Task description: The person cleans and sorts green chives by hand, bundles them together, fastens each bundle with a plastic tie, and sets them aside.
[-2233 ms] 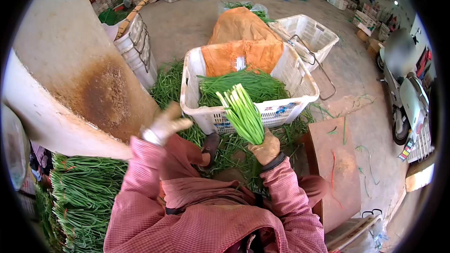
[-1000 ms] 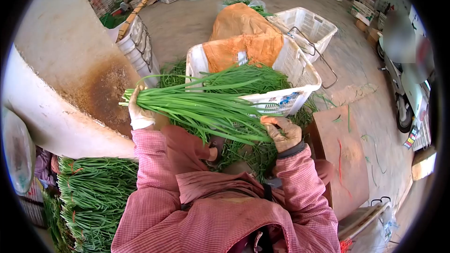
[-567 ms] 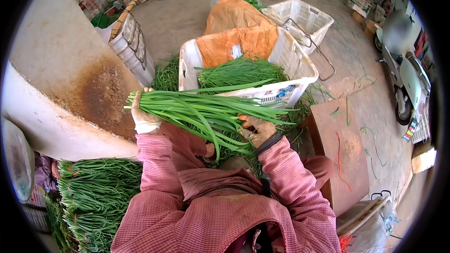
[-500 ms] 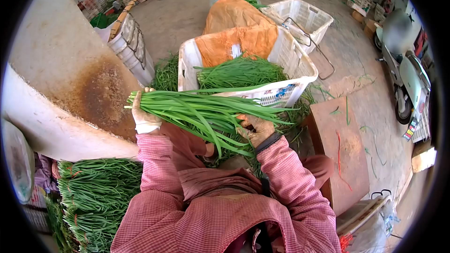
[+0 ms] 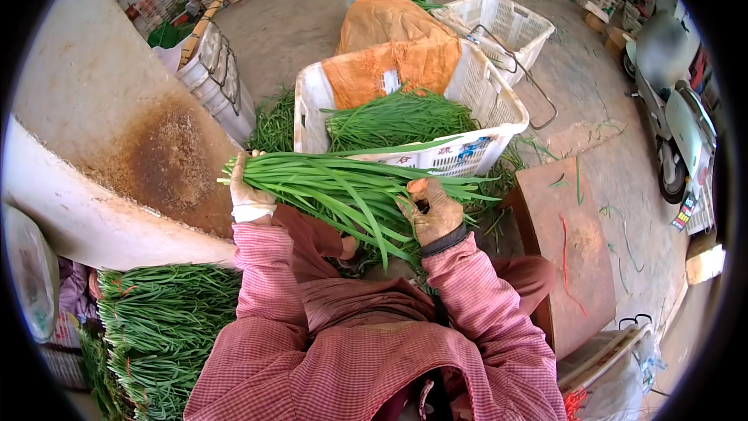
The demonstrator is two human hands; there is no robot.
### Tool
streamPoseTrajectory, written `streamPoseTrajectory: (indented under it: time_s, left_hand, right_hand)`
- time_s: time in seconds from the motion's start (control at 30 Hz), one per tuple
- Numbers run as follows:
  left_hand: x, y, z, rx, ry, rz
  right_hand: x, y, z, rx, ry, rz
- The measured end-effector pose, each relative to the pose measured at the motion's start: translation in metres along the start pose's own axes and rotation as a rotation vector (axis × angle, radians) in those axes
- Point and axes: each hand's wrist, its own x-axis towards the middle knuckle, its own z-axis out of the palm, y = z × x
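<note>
A loose bunch of long green stalks (image 5: 335, 179) lies across in front of me, pale ends at the left. My left hand (image 5: 248, 189), in a pale glove, is wrapped round it near those ends. Near the leafy end, my right hand (image 5: 433, 210) is closed with thumb and fingers pinched together at the leaves; what lies between them is too small to make out. Behind the bunch stands a white crate (image 5: 510, 126) with an orange cloth (image 5: 389, 70) over its far side and more green stalks (image 5: 401, 118) inside.
Tied green bundles (image 5: 167, 327) are stacked at the lower left beside a stained pillar (image 5: 167, 164). A brown board (image 5: 573, 257) with a red strand (image 5: 569, 265) is at my right. Further off are another white crate (image 5: 538, 27), a scooter (image 5: 682, 132) and a distant person.
The bunch was upright in my right hand at first; now it lies across, its pale ends in my left hand. Lately my right hand has lifted slightly from among the leaves.
</note>
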Motion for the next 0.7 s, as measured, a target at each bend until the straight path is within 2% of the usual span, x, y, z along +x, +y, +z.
streamPoseTrajectory:
  time_s: [0.1, 0.2, 0.3, 0.37, 0.4, 0.47, 0.5, 0.57, 0.6, 0.63, 0.67, 0.7]
  left_hand:
    - [0.002, -0.002, -0.003, 0.012, 0.017, -0.022]
    - [-0.002, -0.004, 0.0, 0.02, 0.025, -0.043]
    - [-0.004, -0.007, 0.001, 0.03, 0.029, -0.031]
    - [-0.001, -0.008, -0.003, 0.039, 0.019, -0.015]
    - [0.002, -0.007, -0.007, 0.035, -0.063, -0.012]
    - [0.003, -0.008, -0.008, 0.031, -0.145, -0.01]
    - [0.001, -0.009, -0.006, 0.022, -0.178, -0.015]
    - [-0.01, -0.01, 0.005, 0.014, -0.209, -0.021]
    - [-0.022, -0.008, 0.021, -0.001, -0.153, 0.042]
    - [-0.035, -0.003, 0.038, -0.018, -0.1, 0.106]
    - [-0.051, 0.009, 0.057, -0.097, -0.313, 0.113]
    - [-0.048, 0.026, 0.062, -0.044, -0.399, 0.287]
  right_hand:
    - [0.0, -0.014, -0.006, -0.169, -0.015, 0.122]
    - [-0.001, 0.01, -0.001, -0.124, -0.072, 0.066]
    - [0.002, 0.008, 0.002, 0.104, 0.024, -0.105]
    - [0.002, -0.01, -0.008, -0.179, -0.052, -0.098]
    - [0.001, -0.01, -0.007, -0.178, -0.052, -0.098]
    - [-0.002, -0.008, -0.005, -0.008, -0.035, 0.048]
    - [-0.002, -0.007, -0.005, -0.007, -0.035, 0.048]
    - [0.002, -0.002, -0.007, -0.479, -0.121, 0.219]
    - [0.001, 0.023, -0.007, -0.505, -0.031, 0.284]
    - [0.002, 0.06, -0.014, -0.654, -0.041, 0.377]
    - [-0.006, 0.105, -0.03, -0.703, -0.046, 0.483]
    - [-0.016, 0.148, -0.05, -0.786, -0.199, 0.621]
